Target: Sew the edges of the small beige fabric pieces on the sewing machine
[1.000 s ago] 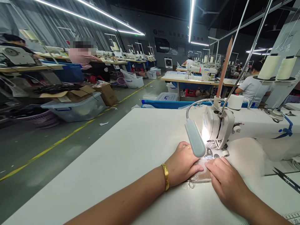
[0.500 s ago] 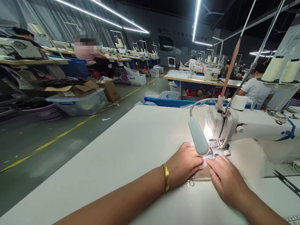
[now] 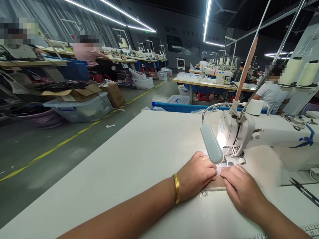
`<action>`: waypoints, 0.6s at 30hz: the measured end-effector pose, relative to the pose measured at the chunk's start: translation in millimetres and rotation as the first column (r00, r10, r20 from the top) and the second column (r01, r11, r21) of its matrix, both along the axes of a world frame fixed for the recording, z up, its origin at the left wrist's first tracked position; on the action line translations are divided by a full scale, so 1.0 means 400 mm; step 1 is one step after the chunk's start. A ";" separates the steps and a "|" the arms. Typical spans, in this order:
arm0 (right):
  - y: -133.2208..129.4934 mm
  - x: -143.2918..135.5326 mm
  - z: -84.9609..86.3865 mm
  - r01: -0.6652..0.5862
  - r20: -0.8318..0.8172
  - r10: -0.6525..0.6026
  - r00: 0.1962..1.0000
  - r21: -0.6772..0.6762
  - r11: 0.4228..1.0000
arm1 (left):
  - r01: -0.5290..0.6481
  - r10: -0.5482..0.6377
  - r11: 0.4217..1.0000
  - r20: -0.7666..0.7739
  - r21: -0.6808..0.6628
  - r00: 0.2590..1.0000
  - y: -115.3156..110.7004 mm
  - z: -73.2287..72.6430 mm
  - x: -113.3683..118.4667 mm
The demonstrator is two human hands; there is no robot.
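A small piece of tan fabric (image 3: 215, 183) with a pale lower edge lies on the white table, close to the needle area of the white sewing machine (image 3: 271, 127). My left hand (image 3: 199, 174), with fingers curled, grips the fabric's left side. On its right side my right hand (image 3: 243, 186) holds it, thumb and fingers drawn together. A clear, shiny scrap or loop (image 3: 204, 193) shows at the lower left corner of the piece. The grey-green lamp (image 3: 211, 144) hangs in front of the needle and hides part of it. Most of the fabric is under my fingers.
Black thread snips (image 3: 305, 192) lie on the right of the white table (image 3: 149, 159). A ruler scale (image 3: 310, 229) runs along the lower right edge. Thread cones (image 3: 290, 73) stand behind the machine. Co-workers sit at other machines; bins (image 3: 82, 108) line the aisle at left.
My right hand has shifted slightly right and down, its fingers a little farther from my left hand, so more fabric shows between them. My left hand stays in place.
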State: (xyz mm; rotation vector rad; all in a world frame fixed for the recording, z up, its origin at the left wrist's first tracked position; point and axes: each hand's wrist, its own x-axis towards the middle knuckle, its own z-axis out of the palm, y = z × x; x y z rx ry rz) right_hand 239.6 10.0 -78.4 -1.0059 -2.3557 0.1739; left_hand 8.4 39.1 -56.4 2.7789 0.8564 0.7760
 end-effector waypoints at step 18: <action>-0.006 -0.005 0.010 -0.024 -0.030 0.026 0.999 0.055 0.998 | -0.061 0.068 0.994 0.079 -0.091 0.995 0.004 -0.004 0.010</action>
